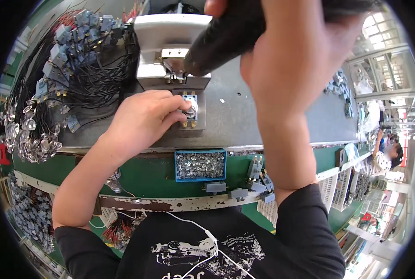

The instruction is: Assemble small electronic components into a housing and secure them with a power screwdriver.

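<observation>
My left hand [144,114] is closed in a pinch at a grey block with brass terminals [192,99], which sits on a metal fixture plate [199,124]. Thumb and fingertips meet at a small round silver part [191,110] on the block's face; they partly cover it. Raised close to the camera, my right hand [286,65] grips a thick black cylindrical tool [230,39]. The tool slants down to the left, its lower end beside the clamp mechanism [175,69] of a metal stand [158,30] behind the block. Whether tool and mechanism touch, I cannot tell.
Grey parts with black leads [84,60] are heaped at the left, silver discs [33,130] hanging off the edge. A blue tray [200,179] of small metal pieces stands in front. Loose grey blocks [258,174] lie right of it. Another person [388,156] is far right.
</observation>
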Demonstrator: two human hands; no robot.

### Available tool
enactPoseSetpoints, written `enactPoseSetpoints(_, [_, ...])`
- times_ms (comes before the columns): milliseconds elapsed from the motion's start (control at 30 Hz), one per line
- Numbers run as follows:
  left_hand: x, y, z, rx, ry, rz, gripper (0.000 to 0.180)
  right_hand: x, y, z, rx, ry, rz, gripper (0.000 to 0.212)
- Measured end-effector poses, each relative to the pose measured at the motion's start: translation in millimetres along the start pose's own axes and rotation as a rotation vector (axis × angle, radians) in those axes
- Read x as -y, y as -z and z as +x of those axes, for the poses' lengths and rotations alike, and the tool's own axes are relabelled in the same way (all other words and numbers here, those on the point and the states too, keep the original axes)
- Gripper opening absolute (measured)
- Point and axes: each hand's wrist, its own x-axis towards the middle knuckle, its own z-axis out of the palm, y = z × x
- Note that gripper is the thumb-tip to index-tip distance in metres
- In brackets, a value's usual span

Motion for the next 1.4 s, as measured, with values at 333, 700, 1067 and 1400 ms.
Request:
enactPoseSetpoints(333, [-2.5, 2.5, -1.0, 0.051, 0.036, 0.056, 0.018, -19.4, -48.4, 19.2, 0.016, 0.204, 0.199, 0.037])
enactPoseSetpoints(700, [-3.4, 4.6, -2.7, 0.094, 0.039, 0.081, 0.017, -5.8, -47.9, 12.3, 0.025, -0.524, -0.023, 0.058])
enactPoseSetpoints(1067, [5.1, -6.2, -5.8, -0.01, -0.049, 0.086, 0.02, 16.3, -42.8, -4.6, -0.123, -0.473, -0.179, 0.036])
enactPoseSetpoints(1400, [6.5, -9.8, -2.4, -0.016, -0.024, 0.016, 0.02, 0.5, -13.8, -9.2, -0.082, -0.519, -0.125, 0.047])
